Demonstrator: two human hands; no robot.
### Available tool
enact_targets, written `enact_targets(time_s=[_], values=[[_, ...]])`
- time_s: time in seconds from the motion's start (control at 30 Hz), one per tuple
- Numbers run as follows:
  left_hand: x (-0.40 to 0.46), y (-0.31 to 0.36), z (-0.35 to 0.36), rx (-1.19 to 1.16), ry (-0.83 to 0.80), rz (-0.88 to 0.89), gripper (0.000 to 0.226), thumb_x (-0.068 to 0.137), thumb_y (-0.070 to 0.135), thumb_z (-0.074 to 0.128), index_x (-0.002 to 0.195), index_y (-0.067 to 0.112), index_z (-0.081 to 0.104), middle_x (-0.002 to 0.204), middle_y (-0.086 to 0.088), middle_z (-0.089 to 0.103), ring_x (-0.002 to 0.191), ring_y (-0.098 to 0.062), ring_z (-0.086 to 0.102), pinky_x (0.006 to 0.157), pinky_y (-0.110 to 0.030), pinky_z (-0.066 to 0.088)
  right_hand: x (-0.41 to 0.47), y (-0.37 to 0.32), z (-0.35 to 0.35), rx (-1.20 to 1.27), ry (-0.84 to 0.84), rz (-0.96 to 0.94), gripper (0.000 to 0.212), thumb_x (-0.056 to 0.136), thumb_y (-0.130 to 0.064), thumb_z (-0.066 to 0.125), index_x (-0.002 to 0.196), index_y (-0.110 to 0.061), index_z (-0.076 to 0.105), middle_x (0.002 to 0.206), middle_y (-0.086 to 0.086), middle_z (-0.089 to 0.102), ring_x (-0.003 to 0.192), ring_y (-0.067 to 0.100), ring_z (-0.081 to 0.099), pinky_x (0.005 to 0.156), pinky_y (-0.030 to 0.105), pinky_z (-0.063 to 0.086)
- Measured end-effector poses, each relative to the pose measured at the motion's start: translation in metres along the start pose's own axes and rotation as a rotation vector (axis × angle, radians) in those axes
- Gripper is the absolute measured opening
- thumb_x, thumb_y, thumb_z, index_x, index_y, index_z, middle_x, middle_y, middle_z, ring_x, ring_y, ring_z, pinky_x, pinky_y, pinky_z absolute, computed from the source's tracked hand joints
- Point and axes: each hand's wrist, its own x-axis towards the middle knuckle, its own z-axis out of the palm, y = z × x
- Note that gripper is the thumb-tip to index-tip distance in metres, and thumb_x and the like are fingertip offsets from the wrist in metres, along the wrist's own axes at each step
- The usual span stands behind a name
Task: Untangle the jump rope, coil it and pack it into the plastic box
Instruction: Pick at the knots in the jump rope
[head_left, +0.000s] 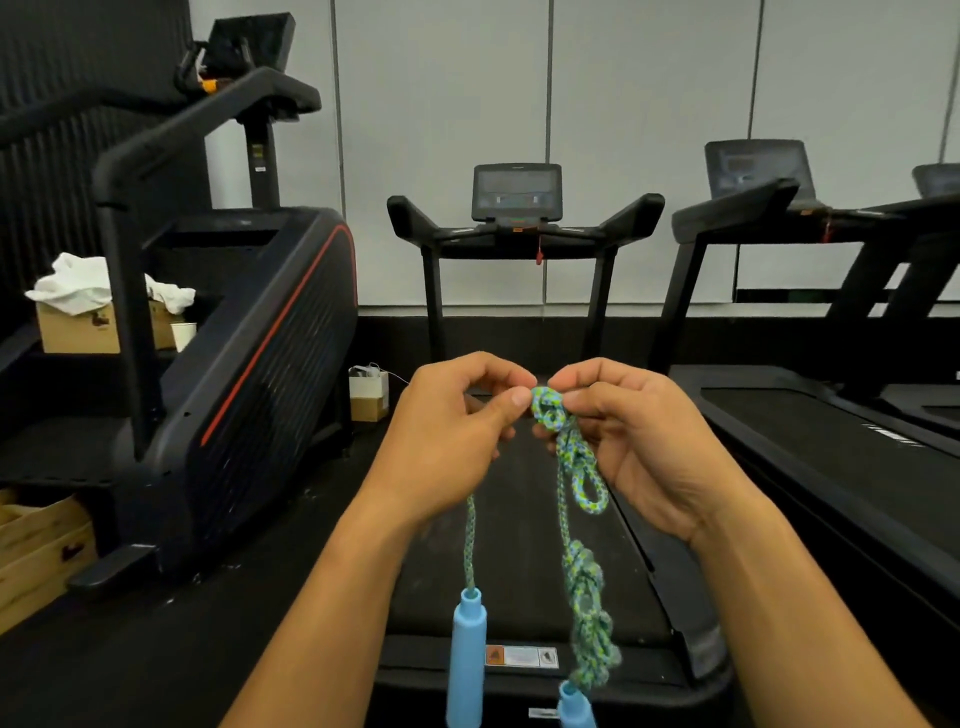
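Now both hands pinch the top knot of the blue-and-green woven jump rope (550, 410), left hand (447, 441) at nine o'clock, right hand (639, 441) at three, so pull the loops apart gently, not hard, while its blue plastic handles (467, 660) dangle at six o'clock.

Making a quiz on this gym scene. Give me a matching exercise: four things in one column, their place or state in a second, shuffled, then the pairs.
Things:
1. top knot
2. lower tangle
3. long blue handle
4. white cloth

Places or states:
A. heaped on a cardboard box at the left
B. pinched between the left hand and the right hand
C. hangs upright from a single strand, below the left hand
D. dangles free, held in no grip

Pairs: 1-B, 2-D, 3-C, 4-A
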Motion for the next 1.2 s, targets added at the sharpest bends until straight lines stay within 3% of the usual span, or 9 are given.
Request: enact_targets(time_s=[0.17, 0.3, 0.43, 0.57, 0.7, 0.8, 0.9, 0.97, 1.2], values=[[-0.001, 0.004, -0.006, 0.057, -0.013, 0.000, 0.019, 0.095, 0.011, 0.062, 0.098, 0.024, 0.075, 0.079, 0.004, 0.072, 0.073, -0.012, 0.066, 0.062, -0.031, 0.057, 0.001, 0.000, 0.001, 0.005, -0.018, -0.046, 0.017, 0.077, 0.000, 0.061, 0.092, 0.004, 0.069, 0.081, 0.020, 0.072, 0.068, 0.025, 0.069, 0.064, 0.028, 0.058], [-0.001, 0.003, -0.011, 0.123, -0.035, 0.006, 0.022, 0.097, 0.013, 0.059, 0.102, 0.029, 0.073, 0.102, 0.007, 0.069, 0.084, -0.015, 0.068, 0.071, -0.036, 0.061, 0.001, 0.002, 0.004, 0.012, -0.029, -0.048, 0.019, 0.079, -0.003, 0.061, 0.095, 0.001, 0.070, 0.086, 0.020, 0.073, 0.070, 0.024, 0.070, 0.064, 0.027, 0.057], [-0.002, 0.004, -0.012, 0.161, 0.108, 0.064, 0.036, 0.094, 0.001, 0.054, 0.100, 0.035, 0.066, 0.118, 0.011, 0.050, 0.112, -0.002, 0.051, 0.095, -0.019, 0.040, 0.002, 0.002, 0.009, 0.060, -0.040, -0.037, 0.017, 0.093, 0.003, 0.049, 0.100, -0.001, 0.064, 0.096, 0.026, 0.073, 0.073, 0.023, 0.070, 0.066, 0.027, 0.057], [-0.003, 0.012, -0.017, 0.117, 0.079, 0.099, 0.022, 0.092, 0.008, 0.063, 0.090, 0.029, 0.070, 0.100, 0.010, 0.064, 0.092, -0.003, 0.060, 0.080, -0.023, 0.045, 0.002, 0.001, 0.012, 0.088, -0.045, -0.049, 0.015, 0.094, 0.002, 0.049, 0.098, -0.005, 0.061, 0.090, 0.019, 0.073, 0.074, 0.024, 0.070, 0.070, 0.031, 0.058], [-0.006, 0.017, -0.020, 0.149, 0.057, 0.063, 0.011, 0.083, 0.025, 0.077, 0.089, 0.031, 0.070, 0.086, 0.013, 0.072, 0.080, -0.002, 0.067, 0.071, -0.022, 0.050, 0.002, 0.005, 0.014, -0.130, -0.028, -0.177, 0.014, 0.093, 0.003, 0.054, 0.095, -0.005, 0.065, 0.083, 0.015, 0.073, 0.083, 0.026, 0.070, 0.087, 0.043, 0.054], [-0.008, 0.019, -0.020, 0.289, 0.108, 0.142, 0.021, 0.079, 0.024, 0.081, 0.094, 0.032, 0.069, 0.095, 0.017, 0.069, 0.091, 0.001, 0.064, 0.077, -0.011, 0.047, 0.001, 0.006, 0.016, -0.283, -0.002, -0.279, 0.017, 0.091, 0.006, 0.058, 0.095, -0.009, 0.065, 0.092, 0.009, 0.077, 0.091, 0.020, 0.073, 0.082, 0.028, 0.055], [-0.007, 0.022, -0.018, 0.419, 0.176, 0.255, 0.028, 0.078, 0.022, 0.081, 0.096, 0.036, 0.065, 0.102, 0.018, 0.060, 0.101, -0.004, 0.059, 0.092, -0.032, 0.047, 0.000, 0.004, 0.017, -0.290, 0.003, -0.337, 0.020, 0.088, 0.010, 0.060, 0.094, -0.009, 0.059, 0.101, 0.005, 0.077, 0.097, 0.016, 0.073, 0.080, 0.022, 0.055], [-0.008, 0.025, -0.015, 0.420, 0.193, 0.267, 0.030, 0.077, 0.022, 0.080, 0.093, 0.040, 0.062, 0.102, 0.018, 0.058, 0.103, -0.006, 0.058, 0.093, -0.044, 0.047, -0.001, 0.002, 0.016, -0.272, -0.003, -0.350, 0.023, 0.087, 0.012, 0.060, 0.094, -0.008, 0.054, 0.101, 0.004, 0.077, 0.097, 0.016, 0.073, 0.079, 0.021, 0.055], [-0.008, 0.021, -0.015, 0.443, 0.177, 0.245, 0.026, 0.078, 0.026, 0.081, 0.095, 0.038, 0.065, 0.101, 0.019, 0.061, 0.100, -0.005, 0.058, 0.092, -0.045, 0.048, -0.004, -0.001, 0.012, -0.363, 0.003, -0.350, 0.025, 0.086, 0.010, 0.062, 0.095, -0.011, 0.053, 0.099, 0.002, 0.078, 0.096, 0.014, 0.073, 0.080, 0.022, 0.055]])
